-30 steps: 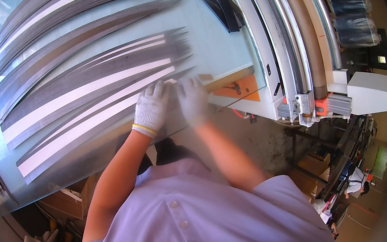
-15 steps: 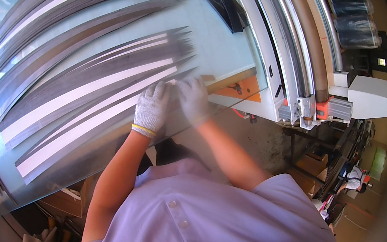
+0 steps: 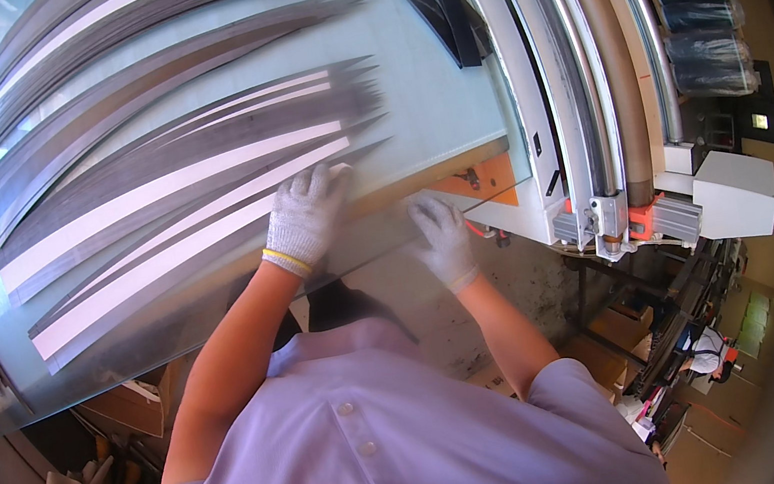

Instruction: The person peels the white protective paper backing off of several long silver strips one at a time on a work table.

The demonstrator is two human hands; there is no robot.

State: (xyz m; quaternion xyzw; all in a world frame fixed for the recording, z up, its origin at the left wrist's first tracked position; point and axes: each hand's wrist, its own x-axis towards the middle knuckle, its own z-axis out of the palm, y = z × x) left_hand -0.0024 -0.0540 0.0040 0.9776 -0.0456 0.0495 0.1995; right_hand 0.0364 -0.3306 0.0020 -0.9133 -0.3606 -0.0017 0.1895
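My left hand [image 3: 307, 216], in a pale knit glove with a yellow cuff edge, lies at the right end of the nearest white-faced strip [image 3: 159, 270]. Its bent fingers close on the strip's end; the thumb's grip is hidden. My right hand [image 3: 443, 241], gloved the same way, hangs past the table's near edge, apart from the strips. Its fingers are stretched and slightly apart, and I see nothing in them. Several more long grey strips [image 3: 140, 149], some with white faces, lie fanned in groups over the glass-like table [image 3: 429, 124].
A machine beam with long rails and a roller [image 3: 625, 83] runs along the table's right side, ending in a white box [image 3: 736, 192]. Black angled bars [image 3: 442, 10] lie at the far right of the table. Dark wrapped rolls [image 3: 710, 59] sit beyond. Cardboard [image 3: 135, 409] stands below left.
My right hand has moved away from the strip's end, toward the right and nearer to me, off the table edge. My left hand has barely moved.
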